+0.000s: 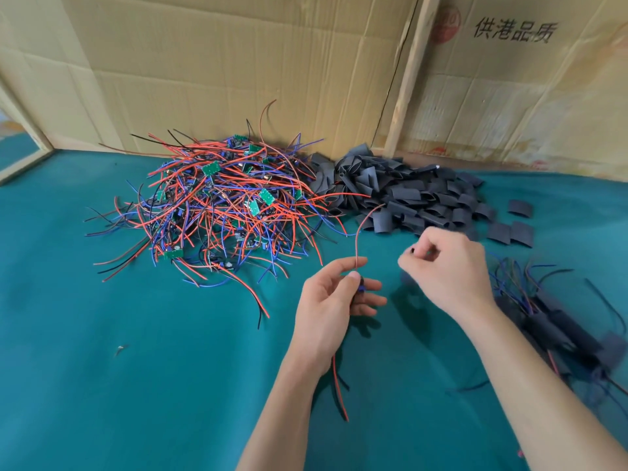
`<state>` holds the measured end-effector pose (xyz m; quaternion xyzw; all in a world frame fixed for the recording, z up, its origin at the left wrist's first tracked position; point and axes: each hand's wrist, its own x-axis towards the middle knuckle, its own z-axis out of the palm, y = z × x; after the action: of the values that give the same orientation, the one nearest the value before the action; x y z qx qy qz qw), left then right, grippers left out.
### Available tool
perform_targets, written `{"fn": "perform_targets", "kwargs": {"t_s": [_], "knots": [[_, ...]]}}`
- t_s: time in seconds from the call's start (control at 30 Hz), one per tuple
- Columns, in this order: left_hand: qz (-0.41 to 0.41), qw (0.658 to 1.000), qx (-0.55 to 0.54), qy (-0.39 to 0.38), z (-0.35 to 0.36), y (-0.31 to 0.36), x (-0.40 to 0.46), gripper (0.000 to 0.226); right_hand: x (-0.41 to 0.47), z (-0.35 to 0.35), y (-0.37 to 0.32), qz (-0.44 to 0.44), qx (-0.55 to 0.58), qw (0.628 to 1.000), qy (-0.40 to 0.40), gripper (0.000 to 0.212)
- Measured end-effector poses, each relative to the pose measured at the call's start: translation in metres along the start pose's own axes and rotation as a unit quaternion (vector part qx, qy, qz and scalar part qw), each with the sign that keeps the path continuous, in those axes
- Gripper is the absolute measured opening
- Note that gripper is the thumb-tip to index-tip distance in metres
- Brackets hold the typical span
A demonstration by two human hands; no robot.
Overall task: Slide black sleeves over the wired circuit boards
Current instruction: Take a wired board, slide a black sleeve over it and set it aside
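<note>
The left hand (334, 300) held one wired circuit board (361, 289) pinched between thumb and fingers, the board itself mostly hidden behind the thumb so that only a dark and blue bit showed. Its long axis ran roughly upright in the picture: a red lead (357, 239) rose from the top of the grip and curved toward the sleeve pile (407, 195), while red and black leads (339, 389) hung from below the palm toward the person. The right hand (445, 266) sat just to the right of the board, apart from it, with its fingers curled tight and fingertips pinched together; something small and dark showed between them, but whether that was a black sleeve could not be told. Judged from this, the coming move turned on lining a sleeve's opening up with the rising lead, since the sleeve would have to pass down along that axis onto the board. The right hand was the nearer one to the sleeve pile, which lay beyond the board and to its right on the green desk (136, 368). The tangle of unsleeved boards (217, 205) lay beyond and left of the board, and a blurred heap of finished sleeved pieces (560, 331) lay to the right of it, past the right forearm.
</note>
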<state>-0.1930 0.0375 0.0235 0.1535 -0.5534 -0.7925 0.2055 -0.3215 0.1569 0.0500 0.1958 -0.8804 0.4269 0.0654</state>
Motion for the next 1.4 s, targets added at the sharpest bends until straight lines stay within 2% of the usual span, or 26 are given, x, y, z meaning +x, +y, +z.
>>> {"fn": "perform_targets", "kwargs": {"t_s": [0.07,0.23,0.33,0.4,0.43,0.5,0.6,0.67,0.73,0.87,1.03,1.2,1.33,1.4], "knots": [[-0.003,1.0,0.01,-0.007,0.002,0.001,-0.002,0.026,-0.009,0.001,0.005,0.001,0.033,0.999,-0.034,0.018],[-0.011,0.999,0.023,-0.027,0.001,0.001,-0.005,0.028,-0.015,-0.003,0.018,-0.014,0.101,0.99,-0.1,0.038],[-0.013,0.999,0.035,-0.031,0.001,-0.001,-0.004,0.03,-0.015,-0.01,0.024,-0.014,0.125,0.988,-0.089,0.039],[-0.014,0.999,0.04,-0.034,0.0,-0.002,-0.004,0.032,-0.013,-0.016,0.027,0.023,0.217,0.974,-0.058,0.039],[-0.015,0.998,0.042,-0.037,0.0,-0.002,-0.004,0.032,-0.011,-0.02,0.029,0.054,0.293,0.954,-0.033,0.038],[-0.016,0.998,0.046,-0.044,0.0,-0.002,-0.004,0.033,-0.005,-0.031,0.034,0.12,0.451,0.884,0.015,0.035],[-0.014,0.997,0.052,-0.053,0.001,-0.002,-0.005,0.034,-0.001,-0.043,0.039,0.179,0.579,0.794,0.038,0.026],[-0.013,0.997,0.058,-0.057,0.001,-0.003,-0.006,0.035,-0.001,-0.044,0.04,0.195,0.618,0.761,0.036,0.026],[-0.013,0.996,0.061,-0.06,0.002,-0.003,-0.007,0.036,0.0,-0.044,0.039,0.204,0.637,0.743,0.032,0.024],[-0.015,0.996,0.063,-0.058,0.003,-0.003,-0.007,0.041,0.001,-0.04,0.038,0.212,0.654,0.726,0.016,0.014],[-0.016,0.996,0.066,-0.061,0.003,-0.002,-0.007,0.041,-0.001,-0.037,0.034,0.208,0.659,0.723,-0.009,0.027],[-0.024,0.994,0.082,-0.068,0.004,-0.002,-0.007,0.038,-0.003,-0.033,0.031,0.206,0.663,0.719,-0.038,0.026],[-0.025,0.992,0.093,-0.083,0.005,-0.002,-0.008,0.028,-0.007,-0.03,0.026,0.204,0.648,0.727,-0.099,0.03],[-0.027,0.991,0.093,-0.092,0.005,-0.002,-0.007,0.033,-0.01,-0.026,0.022,0.207,0.647,0.723,-0.128,0.034]]}}
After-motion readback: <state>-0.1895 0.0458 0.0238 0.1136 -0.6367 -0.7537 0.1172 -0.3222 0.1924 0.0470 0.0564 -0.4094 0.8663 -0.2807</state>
